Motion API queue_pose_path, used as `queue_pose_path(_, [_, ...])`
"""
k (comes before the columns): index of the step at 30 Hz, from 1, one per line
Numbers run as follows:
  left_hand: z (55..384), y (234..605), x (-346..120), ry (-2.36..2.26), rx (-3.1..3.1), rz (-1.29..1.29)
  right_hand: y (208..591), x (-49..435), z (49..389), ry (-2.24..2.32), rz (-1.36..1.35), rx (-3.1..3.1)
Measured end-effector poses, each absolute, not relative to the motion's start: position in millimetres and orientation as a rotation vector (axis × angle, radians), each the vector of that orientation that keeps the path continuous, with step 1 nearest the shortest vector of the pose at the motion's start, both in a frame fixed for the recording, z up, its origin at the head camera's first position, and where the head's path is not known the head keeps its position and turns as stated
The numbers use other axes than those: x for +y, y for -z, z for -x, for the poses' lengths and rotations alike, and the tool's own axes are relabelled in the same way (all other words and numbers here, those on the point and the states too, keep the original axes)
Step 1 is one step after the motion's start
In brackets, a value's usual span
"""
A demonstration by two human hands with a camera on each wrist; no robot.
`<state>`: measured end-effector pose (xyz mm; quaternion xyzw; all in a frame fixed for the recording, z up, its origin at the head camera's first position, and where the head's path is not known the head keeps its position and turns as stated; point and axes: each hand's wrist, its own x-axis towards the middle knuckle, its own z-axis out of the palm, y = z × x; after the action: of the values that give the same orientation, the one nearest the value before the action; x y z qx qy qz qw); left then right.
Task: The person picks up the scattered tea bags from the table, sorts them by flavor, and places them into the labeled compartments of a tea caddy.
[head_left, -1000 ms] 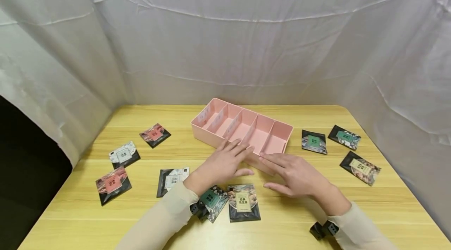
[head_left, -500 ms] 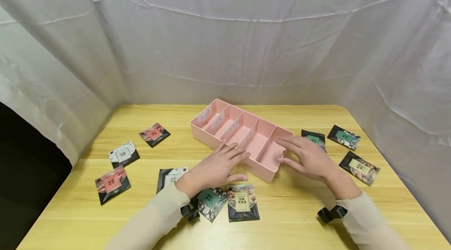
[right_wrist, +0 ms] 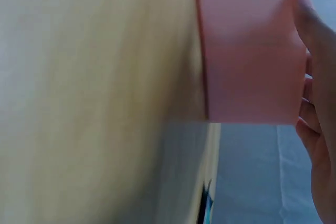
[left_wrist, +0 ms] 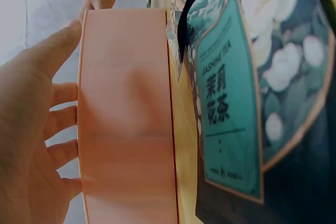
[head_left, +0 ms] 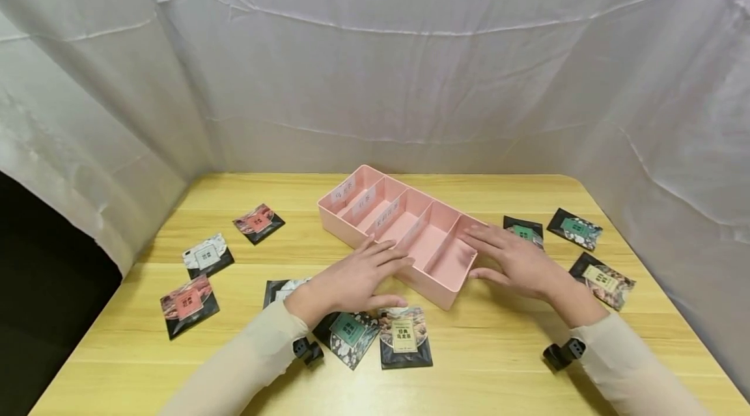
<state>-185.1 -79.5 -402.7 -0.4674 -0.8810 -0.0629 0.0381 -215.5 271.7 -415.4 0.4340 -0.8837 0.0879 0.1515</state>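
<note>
A pink divided box (head_left: 410, 269) stands slantwise on the table, its right end nearer me. Paper labels show on several inner walls. Over its front rim lie the outstretched fingers of my left hand (head_left: 351, 276); the left wrist view has its thumb near the rim. My right hand (head_left: 515, 263) is at the right end, fingers extended over the end compartment, thumb outside the end wall. Whether it presses the wall I cannot tell. Beneath my left wrist lies a green-labelled jasmine tea packet (head_left: 349, 338), beside an oolong tea packet (head_left: 404, 338).
Red-labelled packets (head_left: 189, 305) (head_left: 258, 223) and a white-labelled packet (head_left: 208, 256) lie at the left. Another white-labelled packet (head_left: 278, 292) is partly behind my left hand. Green-labelled packets (head_left: 574, 228) and a yellow-labelled packet (head_left: 602, 278) lie right. A grey curtain (head_left: 381, 77) hangs behind.
The box has turned, its right end swinging towards me. My right hand has moved from the front wall to the right end. My left hand has shifted slightly left along the front rim.
</note>
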Motion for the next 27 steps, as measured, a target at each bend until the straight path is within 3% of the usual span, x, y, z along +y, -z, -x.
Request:
queue_pose_path(10, [180.2,402.3,-67.6,0.168,-2.701,1.362,420.8,272.9,202.9,-0.189,-1.229,-2.360])
queue_pose_path(27, [155.9,402.7,-19.4,0.116,-2.696,1.178,422.0,244.2,166.4,-0.110,-0.966,-2.393])
